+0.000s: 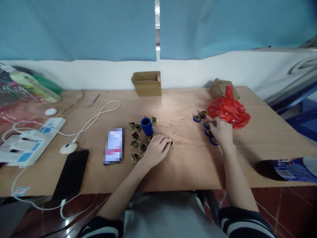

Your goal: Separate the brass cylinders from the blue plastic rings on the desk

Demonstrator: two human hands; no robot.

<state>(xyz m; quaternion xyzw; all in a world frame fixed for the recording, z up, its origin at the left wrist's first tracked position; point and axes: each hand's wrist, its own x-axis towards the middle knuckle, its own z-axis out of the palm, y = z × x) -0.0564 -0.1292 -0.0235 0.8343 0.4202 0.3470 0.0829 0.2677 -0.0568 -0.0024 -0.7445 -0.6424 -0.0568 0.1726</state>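
My left hand [156, 148] is closed on a small round brass-coloured piece [171, 142] near the table's middle. Several similar brass pieces [135, 144], each with a raised flap, lie left of it. A stack of blue rings [147, 127] stands among them. To the right, my right hand [223, 131] pinches a blue-rimmed brass piece [206, 125], partly hidden by the fingers. Other blue-rimmed brass pieces [214, 141] lie in front of and behind it. Small thin wire-like bits [173, 129] are scattered between the hands.
A red plastic bag [229, 110] and a brown paper package [220, 86] sit at the back right, an open cardboard box [148, 87] at the back. A dark bottle [287, 169] lies right. Phones [71, 173], a power strip [37, 142] and white cables occupy the left.
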